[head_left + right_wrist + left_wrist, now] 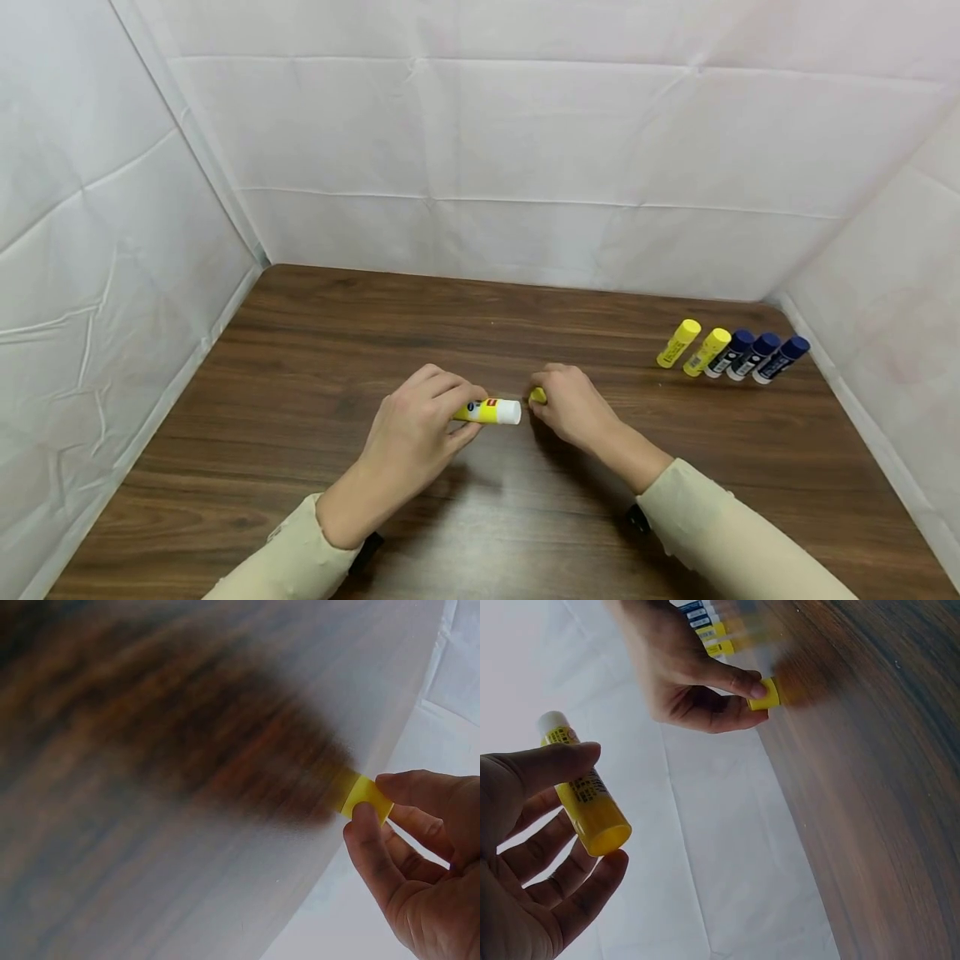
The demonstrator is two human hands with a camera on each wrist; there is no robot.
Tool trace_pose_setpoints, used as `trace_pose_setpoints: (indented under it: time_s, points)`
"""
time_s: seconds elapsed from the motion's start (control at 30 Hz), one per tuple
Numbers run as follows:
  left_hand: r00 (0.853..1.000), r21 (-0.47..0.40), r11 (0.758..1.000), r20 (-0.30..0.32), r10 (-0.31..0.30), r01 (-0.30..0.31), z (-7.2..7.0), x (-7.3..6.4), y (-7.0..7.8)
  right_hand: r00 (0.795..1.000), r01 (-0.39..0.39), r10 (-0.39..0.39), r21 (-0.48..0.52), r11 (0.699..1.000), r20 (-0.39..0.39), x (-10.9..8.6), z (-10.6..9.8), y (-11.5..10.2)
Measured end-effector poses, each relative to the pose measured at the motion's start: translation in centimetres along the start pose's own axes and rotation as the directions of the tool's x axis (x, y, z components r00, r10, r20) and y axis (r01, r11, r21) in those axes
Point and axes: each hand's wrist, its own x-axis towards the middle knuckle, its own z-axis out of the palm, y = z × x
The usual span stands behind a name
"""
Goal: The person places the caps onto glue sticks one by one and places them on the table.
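My left hand (416, 417) grips a yellow glue stick (487, 411) by its body, tilted on its side above the table, its white end towards the right hand. In the left wrist view the thumb lies across the printed label of the glue stick (592, 799) and the fingers curl behind it. A short way to the right, my right hand (573, 404) pinches a small yellow cap (366, 799) between thumb and fingers. The cap (763, 694) is right at the tabletop in the left wrist view. A gap separates the cap from the glue stick.
At the back right of the brown wooden table (360, 325) stand two yellow glue sticks (678, 343) and three dark blue glue sticks (753, 357) in a row. White sheeting (525, 133) hangs behind the table and along both sides.
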Motion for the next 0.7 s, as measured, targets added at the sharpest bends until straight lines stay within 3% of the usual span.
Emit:
trace_pose_setpoints:
  time_s: [0.27, 0.43, 0.7]
  points:
    - [1.0, 0.019, 1.0, -0.009, 0.011, -0.011, -0.1, 0.0, 0.0, 1.0, -0.008, 0.008, 0.004, 1.0, 0.005, -0.4, -0.3, 0.1]
    - [1.0, 0.027, 1.0, -0.012, 0.008, -0.008, 0.0, 0.0, -0.4, 0.999, -0.023, 0.024, 0.036, 0.999, -0.033, -1.0, -1.1, 0.0]
    - [1.0, 0.032, 0.999, -0.002, -0.016, 0.016, 0.4, 0.0, -1.1, 0.993, -0.065, 0.083, 0.205, 0.977, -0.081, -2.8, -3.3, -1.0]
